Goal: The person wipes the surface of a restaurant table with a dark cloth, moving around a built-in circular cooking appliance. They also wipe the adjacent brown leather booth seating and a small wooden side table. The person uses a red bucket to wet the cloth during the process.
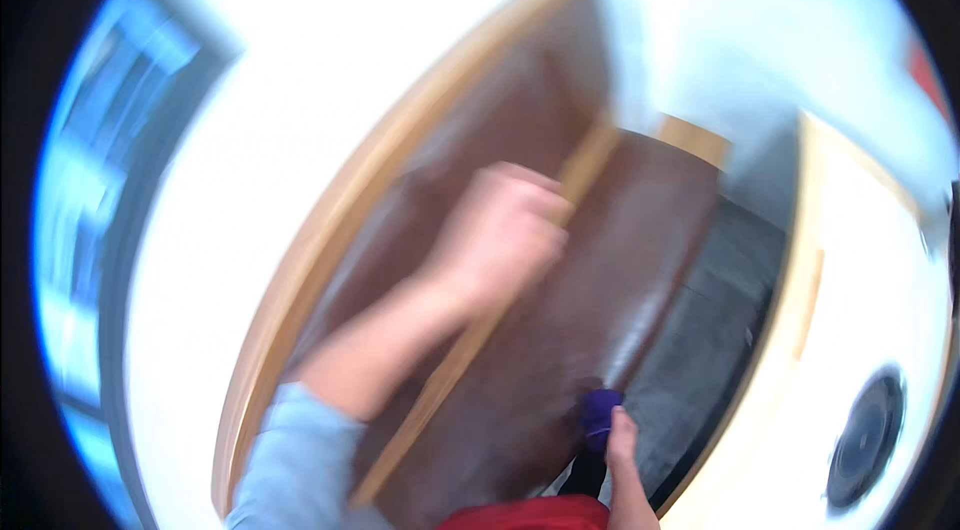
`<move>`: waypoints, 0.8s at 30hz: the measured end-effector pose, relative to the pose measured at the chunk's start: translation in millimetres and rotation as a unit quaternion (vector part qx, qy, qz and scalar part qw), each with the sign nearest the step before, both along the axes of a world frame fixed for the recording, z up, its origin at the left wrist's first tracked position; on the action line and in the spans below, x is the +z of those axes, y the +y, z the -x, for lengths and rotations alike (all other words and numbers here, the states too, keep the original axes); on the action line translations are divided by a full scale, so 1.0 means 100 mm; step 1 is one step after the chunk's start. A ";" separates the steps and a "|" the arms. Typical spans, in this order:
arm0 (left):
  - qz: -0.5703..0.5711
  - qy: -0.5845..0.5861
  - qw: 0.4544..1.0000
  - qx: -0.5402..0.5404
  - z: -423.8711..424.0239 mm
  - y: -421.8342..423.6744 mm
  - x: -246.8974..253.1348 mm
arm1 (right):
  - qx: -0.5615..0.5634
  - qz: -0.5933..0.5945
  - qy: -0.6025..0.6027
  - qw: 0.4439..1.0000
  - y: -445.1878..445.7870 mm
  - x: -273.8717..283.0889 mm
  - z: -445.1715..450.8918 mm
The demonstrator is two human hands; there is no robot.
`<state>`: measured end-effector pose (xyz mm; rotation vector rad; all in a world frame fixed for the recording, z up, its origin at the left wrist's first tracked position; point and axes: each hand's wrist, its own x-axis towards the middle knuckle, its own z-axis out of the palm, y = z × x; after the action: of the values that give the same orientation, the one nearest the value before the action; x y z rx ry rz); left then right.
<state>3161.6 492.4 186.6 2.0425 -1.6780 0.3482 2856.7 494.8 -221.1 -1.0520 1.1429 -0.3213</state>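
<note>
My left hand (pixel 510 230), blurred by motion, is over the wooden strip (pixel 435 402) between the back and the seat of a brown upholstered bench (pixel 555 305). Its fingers look curled; whether it grips anything cannot be told. Low in the view, my right hand (pixel 622 434) holds a purple cloth-like item (pixel 600 414) close to the front edge of the seat. Part of that item is hidden behind the fingers.
A wooden rail (pixel 337 215) tops the bench's back. To the right, a light table (pixel 855 312) with wooden edging bears a round dark object (pixel 866 440). Dark grey floor (pixel 720 290) lies between them. A window (pixel 90 230) stands at the far left.
</note>
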 end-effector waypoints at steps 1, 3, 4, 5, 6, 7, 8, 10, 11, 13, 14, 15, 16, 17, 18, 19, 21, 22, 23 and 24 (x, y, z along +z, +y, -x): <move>0.010 0.081 0.995 -0.065 0.45 0.39 0.02 | 0.041 -0.046 -0.029 0.998 0.17 0.57 -0.08; -0.096 0.311 0.942 -0.081 1.29 1.24 -0.48 | 0.082 -0.036 -0.109 0.990 0.43 1.05 -0.01; -0.153 0.520 0.839 -0.047 1.75 1.56 -0.66 | 0.121 -0.022 -0.135 0.983 0.35 1.25 0.17; 0.006 0.302 0.942 -0.147 2.21 2.04 -1.04 | 0.162 -0.021 -0.158 0.974 0.32 1.43 0.35; 0.027 0.273 0.951 -0.139 2.50 2.45 -1.23 | 0.179 -0.017 -0.152 0.972 0.41 1.71 0.40; 0.008 0.302 0.950 -0.082 2.63 2.88 -1.30 | 0.195 -0.010 -0.148 0.970 0.49 1.96 0.38; -0.045 0.362 0.931 0.029 2.73 3.36 -1.33 | 0.245 -0.006 -0.133 0.960 0.51 2.04 0.38; -0.117 0.425 0.850 0.287 2.93 4.43 -1.40 | 0.317 -0.030 -0.092 0.943 0.73 2.45 0.18; -0.140 0.445 0.787 0.404 3.17 4.95 -1.40 | 0.401 0.011 -0.095 0.911 0.86 2.61 0.02; -0.138 0.467 0.662 0.569 3.80 5.77 -1.33 | 0.555 0.088 -0.102 0.821 1.14 2.91 -0.29; -0.105 0.473 0.610 0.627 4.11 5.93 -1.34 | 0.563 0.061 -0.194 0.801 1.42 3.10 -0.66; -0.081 0.481 0.578 0.654 4.55 5.93 -1.37 | 0.620 0.089 -0.205 0.752 1.52 3.16 -0.67; -0.054 0.489 0.546 0.679 4.98 5.89 -1.54 | 0.672 0.115 -0.217 0.699 1.60 3.18 -0.66; -0.026 0.502 0.508 0.699 5.37 5.84 -1.77 | 0.713 0.139 -0.234 0.647 1.55 3.13 -0.58; 0.018 0.510 0.488 0.708 5.65 5.72 -2.02 | 0.718 0.104 -0.236 0.646 1.58 3.10 -0.51; 0.056 0.512 0.471 0.715 5.89 5.93 -1.98 | 0.720 0.065 -0.246 0.645 2.22 3.45 -0.33; 0.159 0.525 0.412 0.728 6.25 5.94 -2.06 | 0.753 0.023 -0.259 0.604 3.23 3.91 -0.45; 0.185 0.537 0.377 0.732 6.43 5.81 -2.14 | 0.771 0.012 -0.265 0.579 3.39 3.89 -0.40; 0.203 0.528 0.351 0.746 6.61 5.76 -2.20 | 0.780 0.018 -0.271 0.564 3.61 3.78 -0.24; 0.238 0.519 0.313 0.759 6.80 5.73 -2.29 | 0.793 0.027 -0.272 0.544 3.86 3.72 -0.04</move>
<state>2481.6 1064.9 -42.3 1.7312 1.2867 -0.0561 2860.3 880.6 150.8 -1.4782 -0.6662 0.7710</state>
